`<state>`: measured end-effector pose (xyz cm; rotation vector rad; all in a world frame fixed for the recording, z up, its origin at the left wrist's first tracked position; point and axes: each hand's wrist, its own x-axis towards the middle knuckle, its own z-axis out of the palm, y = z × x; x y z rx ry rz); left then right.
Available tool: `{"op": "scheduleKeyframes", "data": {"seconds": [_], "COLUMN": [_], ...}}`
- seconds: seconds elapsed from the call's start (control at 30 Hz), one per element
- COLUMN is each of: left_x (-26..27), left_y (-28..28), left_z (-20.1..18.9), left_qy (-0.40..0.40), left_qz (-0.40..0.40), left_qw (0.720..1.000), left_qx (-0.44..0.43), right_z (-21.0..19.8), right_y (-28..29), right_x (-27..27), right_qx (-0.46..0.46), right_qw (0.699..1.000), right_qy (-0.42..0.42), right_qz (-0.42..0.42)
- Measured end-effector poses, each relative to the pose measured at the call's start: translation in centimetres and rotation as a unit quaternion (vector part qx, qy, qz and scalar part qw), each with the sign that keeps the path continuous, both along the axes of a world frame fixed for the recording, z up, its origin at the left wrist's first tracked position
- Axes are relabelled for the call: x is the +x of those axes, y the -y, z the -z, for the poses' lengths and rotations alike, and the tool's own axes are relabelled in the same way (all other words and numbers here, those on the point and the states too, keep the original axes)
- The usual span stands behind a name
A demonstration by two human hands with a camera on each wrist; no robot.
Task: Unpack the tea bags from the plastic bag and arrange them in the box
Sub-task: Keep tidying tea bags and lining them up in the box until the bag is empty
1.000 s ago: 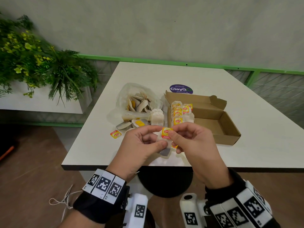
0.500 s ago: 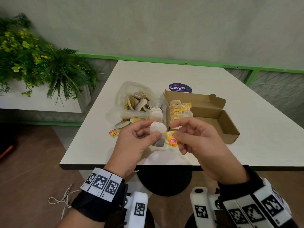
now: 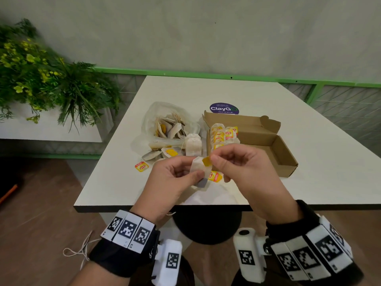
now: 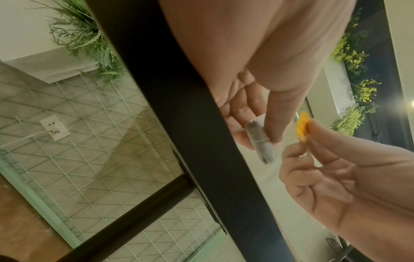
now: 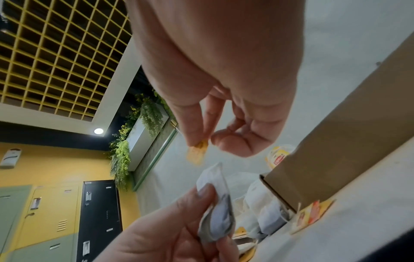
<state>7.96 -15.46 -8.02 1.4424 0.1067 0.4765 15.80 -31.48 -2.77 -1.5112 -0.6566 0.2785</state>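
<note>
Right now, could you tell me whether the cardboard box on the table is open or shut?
Open. The cardboard box has its lid folded back, tea bags line its left end, and the rest shows bare floor.

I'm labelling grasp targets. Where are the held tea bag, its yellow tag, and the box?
tea bag (image 3: 197, 167), head view, on its white paper pouch.
yellow tag (image 3: 206, 161), head view, on its face.
box (image 3: 285, 159), head view, on its right wall.

Left hand (image 4: 257, 109) pinching a tea bag (image 4: 261, 141) between thumb and fingers. Right hand (image 4: 349, 177) pinching a yellow tag (image 4: 301, 127) just beside it. Dark worktop (image 4: 190, 141) edge crossing diagonally.
</note>
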Motion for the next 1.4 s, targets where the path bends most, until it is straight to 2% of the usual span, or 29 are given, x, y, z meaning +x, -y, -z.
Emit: {"op": "scheduleKeyframes", "data": {"seconds": [0.27,0.43,0.57,0.63,0.77,0.87,1.03,1.23,1.4], "left_x": [-0.1,-0.1,-0.2,-0.2,-0.2,-0.2,-0.1,0.0,0.0], "left_y": [-0.1,-0.3,-0.4,-0.4,-0.4,-0.3,-0.2,-0.1,-0.1], "left_z": [-0.1,-0.1,-0.1,-0.1,-0.1,-0.1,0.0,-0.1,0.0], "left_qy": [0.006,-0.004,-0.014,-0.018,-0.019,-0.017,-0.025,-0.033,-0.021], "left_qz": [0.037,0.039,0.037,0.036,0.039,0.039,0.024,0.015,0.029], "left_qw": [0.999,0.998,0.998,0.998,0.998,0.997,0.996,0.999,0.998], "left_qx": [0.038,0.054,0.051,0.053,0.051,0.06,0.085,0.026,0.042], "right_z": [0.4,0.7,0.9,1.1,1.2,1.4,1.4,1.1,1.2], "right_y": [-1.3,-1.2,-1.4,-1.4,-1.2,-1.2,-1.0,-1.0,-1.0], "right_x": [0.7,0.6,0.6,0.5,0.0,0.4,0.7,0.4,0.6], "right_qx": [0.005,0.028,0.014,-0.024,-0.095,-0.133,-0.189,-0.115,-0.112], "right_qw": [0.995,0.996,0.998,0.992,0.943,0.914,0.924,0.968,0.977], "right_qy": [-0.091,-0.079,-0.009,0.074,0.293,0.366,0.328,0.213,0.174], "right_qz": [0.027,0.017,0.063,0.096,0.127,0.113,0.048,0.059,0.046]}}
